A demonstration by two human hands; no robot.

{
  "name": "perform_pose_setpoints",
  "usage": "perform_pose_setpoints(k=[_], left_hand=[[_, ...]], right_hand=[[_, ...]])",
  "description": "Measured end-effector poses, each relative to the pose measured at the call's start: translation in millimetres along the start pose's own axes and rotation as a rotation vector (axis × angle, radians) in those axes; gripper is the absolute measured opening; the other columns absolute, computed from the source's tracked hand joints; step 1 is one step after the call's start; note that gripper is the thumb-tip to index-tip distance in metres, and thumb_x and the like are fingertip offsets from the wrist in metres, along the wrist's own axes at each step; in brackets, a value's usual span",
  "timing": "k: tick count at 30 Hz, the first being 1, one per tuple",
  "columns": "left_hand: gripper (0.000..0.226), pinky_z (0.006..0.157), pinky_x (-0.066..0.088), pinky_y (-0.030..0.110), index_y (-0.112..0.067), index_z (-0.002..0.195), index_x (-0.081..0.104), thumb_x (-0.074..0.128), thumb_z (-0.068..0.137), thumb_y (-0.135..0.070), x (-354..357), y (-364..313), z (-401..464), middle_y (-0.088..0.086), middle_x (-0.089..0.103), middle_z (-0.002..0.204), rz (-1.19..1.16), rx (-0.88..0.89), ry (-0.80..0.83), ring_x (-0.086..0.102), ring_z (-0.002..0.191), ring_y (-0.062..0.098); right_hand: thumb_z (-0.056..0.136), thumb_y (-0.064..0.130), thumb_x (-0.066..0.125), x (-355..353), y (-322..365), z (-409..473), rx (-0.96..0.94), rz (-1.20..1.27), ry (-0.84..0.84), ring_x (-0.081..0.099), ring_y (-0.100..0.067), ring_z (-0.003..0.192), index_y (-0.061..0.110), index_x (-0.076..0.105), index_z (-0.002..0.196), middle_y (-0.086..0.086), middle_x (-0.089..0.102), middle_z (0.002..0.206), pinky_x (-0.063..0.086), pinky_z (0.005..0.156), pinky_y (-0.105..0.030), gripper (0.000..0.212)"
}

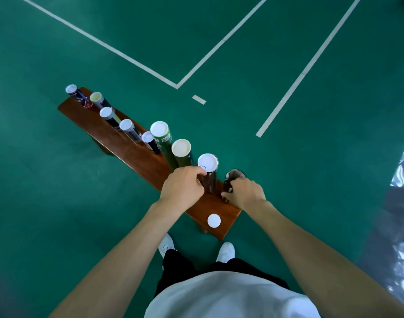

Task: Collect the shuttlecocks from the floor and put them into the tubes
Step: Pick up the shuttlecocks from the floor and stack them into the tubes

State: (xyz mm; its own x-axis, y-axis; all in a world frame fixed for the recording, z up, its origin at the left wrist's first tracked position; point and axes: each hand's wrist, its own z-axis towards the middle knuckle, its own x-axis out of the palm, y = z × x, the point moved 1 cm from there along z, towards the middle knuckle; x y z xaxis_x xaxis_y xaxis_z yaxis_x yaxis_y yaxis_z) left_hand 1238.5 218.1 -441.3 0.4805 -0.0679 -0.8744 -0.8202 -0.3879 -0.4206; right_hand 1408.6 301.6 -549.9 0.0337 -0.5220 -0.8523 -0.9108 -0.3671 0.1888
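Several shuttlecock tubes stand in a row on a brown wooden bench (pixel 136 154). My left hand (pixel 183 185) grips a dark capped tube (pixel 209 173) near its top. Just to its right, my right hand (pixel 243 192) grips an open dark tube (pixel 234 176) whose mouth shows feathers inside. A loose white cap (pixel 214 220) lies on the bench's near end. No shuttlecock shows on the floor.
Green and dark capped tubes (pixel 161 134) fill the bench toward its far left end. White court lines (pixel 178 84) cross the green floor. My white shoes (pixel 226 251) stand just before the bench. A shiny grey strip (pixel 400 203) runs along the right.
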Motion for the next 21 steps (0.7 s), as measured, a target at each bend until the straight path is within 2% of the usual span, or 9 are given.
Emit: perform_pose_setpoints(k=[2, 4, 5, 7, 9, 11, 13, 17, 21], left_hand=[[0.038, 0.086, 0.054, 0.034, -0.035, 0.121, 0.07, 0.055, 0.093, -0.013, -2, 2, -1, -0.009, 0.07, 0.123, 0.003, 0.001, 0.002, 0.066, 0.107, 0.019], [0.038, 0.082, 0.055, 0.034, -0.035, 0.12, 0.07, 0.055, 0.093, -0.014, -5, 5, 0, -0.009, 0.071, 0.12, -0.001, -0.006, 0.003, 0.067, 0.102, 0.019], [0.038, 0.077, 0.054, 0.032, -0.035, 0.12, 0.07, 0.055, 0.093, -0.014, -7, 7, 0, -0.009, 0.072, 0.114, -0.009, -0.01, 0.002, 0.066, 0.093, 0.018], [0.036, 0.068, 0.048, 0.029, -0.036, 0.119, 0.07, 0.056, 0.093, -0.015, -14, 11, 1, -0.012, 0.069, 0.089, -0.028, -0.018, -0.013, 0.057, 0.07, 0.012], [0.034, 0.064, 0.042, 0.028, -0.037, 0.117, 0.07, 0.057, 0.093, -0.017, -24, 14, 1, -0.013, 0.062, 0.076, -0.041, -0.005, -0.047, 0.047, 0.061, 0.011], [0.032, 0.06, 0.04, 0.028, -0.038, 0.115, 0.07, 0.058, 0.093, -0.018, -38, 19, 3, -0.008, 0.071, 0.091, -0.051, 0.032, -0.1, 0.05, 0.064, 0.011], [0.029, 0.063, 0.045, 0.029, -0.036, 0.113, 0.071, 0.059, 0.093, -0.018, -58, 30, 2, -0.008, 0.073, 0.106, -0.07, 0.078, -0.173, 0.059, 0.074, 0.016], [0.029, 0.089, 0.056, 0.034, -0.034, 0.111, 0.071, 0.063, 0.091, -0.014, -114, 84, -12, -0.014, 0.069, 0.122, -0.158, 0.133, -0.332, 0.068, 0.095, 0.01], [0.034, 0.105, 0.046, 0.025, -0.033, 0.117, 0.072, 0.07, 0.088, -0.016, -183, 176, -52, -0.02, 0.052, 0.147, -0.192, 0.057, -0.488, 0.063, 0.116, 0.005]], right_hand=[[0.093, 0.067, 0.057, -6, -3, -10, -0.026, 0.013, -0.126, 0.069, -0.026, 0.087, 0.025, 0.065, 0.104, 0.005, 0.065, 0.1, 0.045, 0.062, -0.032, 0.044], [0.093, 0.07, 0.054, -14, -5, -21, -0.041, 0.08, -0.267, 0.07, -0.024, 0.083, 0.031, 0.064, 0.108, 0.008, 0.07, 0.101, 0.047, 0.061, -0.032, 0.043], [0.093, 0.072, 0.052, -19, -5, -28, -0.035, 0.124, -0.318, 0.07, -0.023, 0.084, 0.034, 0.064, 0.11, 0.01, 0.071, 0.101, 0.05, 0.063, -0.032, 0.044], [0.092, 0.075, 0.05, -33, -2, -39, -0.028, 0.222, -0.399, 0.07, -0.022, 0.09, 0.035, 0.068, 0.111, 0.011, 0.072, 0.106, 0.056, 0.073, -0.035, 0.048], [0.092, 0.073, 0.051, -50, 8, -48, -0.06, 0.29, -0.486, 0.071, -0.02, 0.096, 0.031, 0.072, 0.115, 0.01, 0.073, 0.114, 0.058, 0.081, -0.039, 0.052], [0.094, 0.069, 0.055, -70, 27, -55, -0.121, 0.346, -0.556, 0.071, -0.017, 0.096, 0.029, 0.073, 0.116, 0.011, 0.073, 0.118, 0.059, 0.083, -0.04, 0.05], [0.095, 0.065, 0.06, -90, 52, -59, -0.188, 0.42, -0.598, 0.071, -0.013, 0.087, 0.029, 0.074, 0.116, 0.013, 0.073, 0.119, 0.059, 0.081, -0.037, 0.044], [0.092, 0.062, 0.063, -128, 124, -64, -0.336, 0.587, -0.629, 0.063, 0.0, 0.071, 0.03, 0.075, 0.113, 0.017, 0.074, 0.113, 0.054, 0.071, -0.028, 0.041], [0.09, 0.064, 0.063, -148, 250, -66, -0.529, 0.724, -0.584, 0.059, 0.002, 0.066, 0.033, 0.076, 0.108, 0.021, 0.073, 0.1, 0.041, 0.063, -0.015, 0.038]])
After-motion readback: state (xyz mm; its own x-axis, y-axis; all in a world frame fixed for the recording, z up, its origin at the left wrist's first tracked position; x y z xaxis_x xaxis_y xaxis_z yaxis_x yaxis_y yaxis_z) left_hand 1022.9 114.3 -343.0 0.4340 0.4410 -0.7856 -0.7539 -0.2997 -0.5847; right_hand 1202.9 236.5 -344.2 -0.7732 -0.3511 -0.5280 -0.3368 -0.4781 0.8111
